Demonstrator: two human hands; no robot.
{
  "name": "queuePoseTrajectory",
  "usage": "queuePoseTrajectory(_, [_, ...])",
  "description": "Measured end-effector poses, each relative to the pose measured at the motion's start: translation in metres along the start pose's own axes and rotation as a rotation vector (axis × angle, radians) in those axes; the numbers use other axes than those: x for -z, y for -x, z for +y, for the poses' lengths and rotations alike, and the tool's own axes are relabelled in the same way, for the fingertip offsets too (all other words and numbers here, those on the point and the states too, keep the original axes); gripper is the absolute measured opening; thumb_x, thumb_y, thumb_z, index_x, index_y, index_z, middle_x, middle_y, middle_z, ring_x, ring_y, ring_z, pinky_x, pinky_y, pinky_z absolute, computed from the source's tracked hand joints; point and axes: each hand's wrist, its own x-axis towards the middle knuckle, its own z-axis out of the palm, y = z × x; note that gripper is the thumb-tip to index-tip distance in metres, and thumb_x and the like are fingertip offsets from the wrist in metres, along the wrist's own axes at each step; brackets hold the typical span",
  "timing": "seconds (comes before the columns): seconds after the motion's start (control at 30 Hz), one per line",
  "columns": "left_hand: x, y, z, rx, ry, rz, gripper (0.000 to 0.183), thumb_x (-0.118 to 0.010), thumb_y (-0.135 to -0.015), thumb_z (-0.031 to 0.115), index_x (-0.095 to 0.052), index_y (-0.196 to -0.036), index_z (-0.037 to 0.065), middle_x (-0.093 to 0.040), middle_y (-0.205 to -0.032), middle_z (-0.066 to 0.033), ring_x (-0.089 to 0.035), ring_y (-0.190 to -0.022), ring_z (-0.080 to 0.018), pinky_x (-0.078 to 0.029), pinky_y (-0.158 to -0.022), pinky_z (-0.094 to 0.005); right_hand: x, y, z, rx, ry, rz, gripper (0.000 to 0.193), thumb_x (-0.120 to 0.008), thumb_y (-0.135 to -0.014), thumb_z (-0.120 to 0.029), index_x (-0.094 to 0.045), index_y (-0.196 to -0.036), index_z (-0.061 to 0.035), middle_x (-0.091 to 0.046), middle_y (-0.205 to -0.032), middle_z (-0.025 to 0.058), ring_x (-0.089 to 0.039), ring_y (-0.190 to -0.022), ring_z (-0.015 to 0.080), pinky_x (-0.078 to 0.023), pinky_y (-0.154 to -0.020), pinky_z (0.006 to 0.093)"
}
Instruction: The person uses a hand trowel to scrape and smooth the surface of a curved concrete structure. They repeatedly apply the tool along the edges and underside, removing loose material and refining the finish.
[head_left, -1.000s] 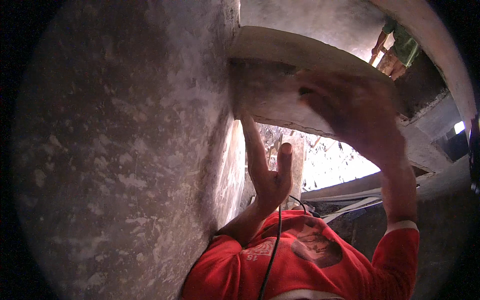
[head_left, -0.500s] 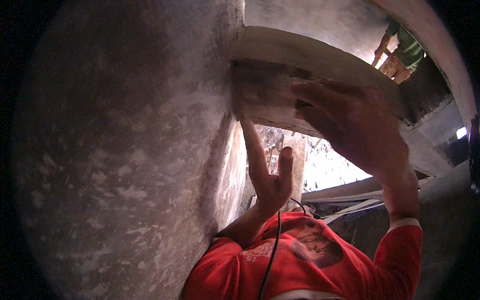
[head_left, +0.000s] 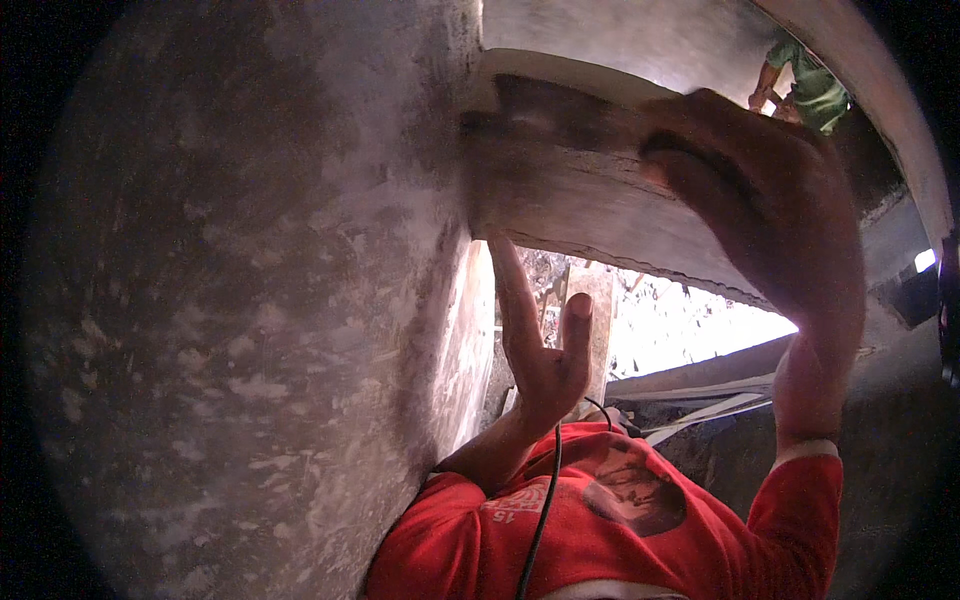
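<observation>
Work on the beam (head_left: pixel 580 200) seems to us partly advanced, although we cannot give an exact measure of it. The beam crosses above the bright gap (head_left: pixel 690 335), and its left end meets the tall mottled wall (head_left: pixel 250 300). In the middle its face appears rather even, so we would judge this part as nearer to finished. Its lower edge looks uneven, with a thin broken line along it, and we suppose that this border remains to be treated. In the upper part, a dark blurred patch (head_left: pixel 555 110) stretches to the left of the right hand (head_left: pixel 755 185); whether it is damp material, a shadow or a flat tool, we cannot say. The right hand is bent and raised in front of the beam, with a dark hollow between thumb and fingers; because of the blur, we cannot tell if it has hold of something. The left hand (head_left: pixel 545 370) is well spread, its thumb upright and apart from the straight fingers, and it holds nothing that we can see. Its highest fingertip is at the corner where wall and beam come together, but we cannot be certain that it touches. Farther away, at upper right, another person (head_left: pixel 815 90) in green is partly visible.
</observation>
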Motion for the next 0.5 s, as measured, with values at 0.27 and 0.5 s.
queuePoseTrajectory(0.27, [0.000, 0.001, 0.002, -0.020, 0.017, -0.009, 0.076, -0.057, -0.100, 0.021, -0.014, -0.154, -0.012, -0.016, -0.160, -0.0347, -0.019, -0.150, -0.0462, -0.017, -0.121, -0.0506, -0.005, 0.006, 0.001, -0.122, -0.121, -0.075, 0.025, -0.069, -0.089, -0.023, -0.070, -0.109, -0.0075, -0.073, -0.103, 0.0088, -0.072, -0.087, 0.0262, -0.057, -0.074, 0.0403])
queuePoseTrajectory(0.5, [-0.002, 0.006, 0.011, -0.074, 0.141, 0.158, 0.067, -0.054, -0.101, 0.021, -0.024, -0.151, -0.012, -0.028, -0.156, -0.0314, -0.027, -0.147, -0.0412, -0.023, -0.120, -0.0496, -0.038, 0.024, -0.010, -0.028, 0.076, -0.120, 0.027, -0.070, -0.090, -0.021, -0.070, -0.114, -0.0083, -0.073, -0.098, 0.0116, -0.072, -0.091, 0.0264, -0.057, -0.074, 0.0417])
